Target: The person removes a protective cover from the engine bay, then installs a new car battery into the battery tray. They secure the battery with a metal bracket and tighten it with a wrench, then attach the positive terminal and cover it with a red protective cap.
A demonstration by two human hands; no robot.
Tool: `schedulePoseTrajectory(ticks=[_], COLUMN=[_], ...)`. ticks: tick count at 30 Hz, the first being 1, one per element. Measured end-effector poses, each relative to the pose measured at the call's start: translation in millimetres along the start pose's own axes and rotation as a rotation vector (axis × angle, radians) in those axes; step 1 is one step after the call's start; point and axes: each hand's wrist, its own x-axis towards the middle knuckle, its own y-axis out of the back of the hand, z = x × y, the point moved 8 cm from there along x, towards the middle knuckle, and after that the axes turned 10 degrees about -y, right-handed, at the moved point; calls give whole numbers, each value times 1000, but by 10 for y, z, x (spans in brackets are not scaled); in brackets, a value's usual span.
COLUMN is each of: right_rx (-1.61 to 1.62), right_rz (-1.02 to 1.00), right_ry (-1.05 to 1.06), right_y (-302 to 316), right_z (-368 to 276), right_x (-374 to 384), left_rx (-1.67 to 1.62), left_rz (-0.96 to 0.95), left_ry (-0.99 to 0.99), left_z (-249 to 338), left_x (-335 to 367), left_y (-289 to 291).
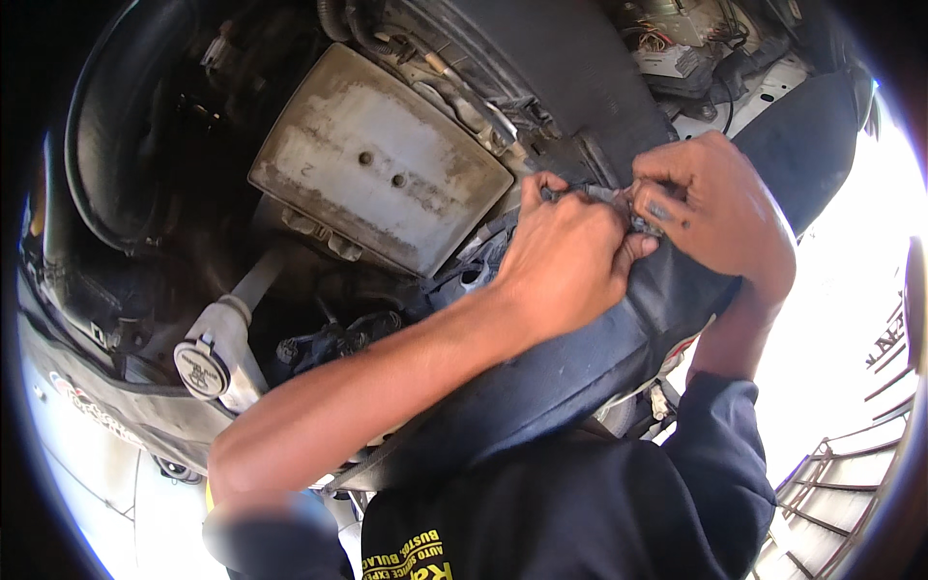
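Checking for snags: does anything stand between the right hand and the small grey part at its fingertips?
Nothing visible does: the right hand pinches the small grey part, with the left hand close beside.

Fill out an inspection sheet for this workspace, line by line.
Surface: dark cover, creased, spread below the hands.
Job's things: small greyish part, partly hidden by fingers; its kind is unclear.
Clutter: nothing seen.
Hands: right hand pinches the greyish part; left hand is curled close against it, its grip partly hidden.
Cables: thin orange wires exposed at upper right; where they lead is unclear.
Surroundings: stained grey plate with two dark holes; whitish reservoir at left, its cap seated.
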Motion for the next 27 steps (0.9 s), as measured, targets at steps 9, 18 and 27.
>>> schedulePoseTrajectory(ticks=[9, 18, 27], right_rx=[-150, -319, -304], right_rz=[464, 578, 531], right_ry=[53, -27, -53], right_y=[323, 467, 414], right_z=[34, -32, 163], right_x=[-5, -58, -28], left_rx=[-147, 76, -134], left_rz=[200, 177, -6], left_ry=[-59, -89, 149], left_z=[-57, 137, 46], left_x=[17, -9, -56], left_y=[40, -43, 85])
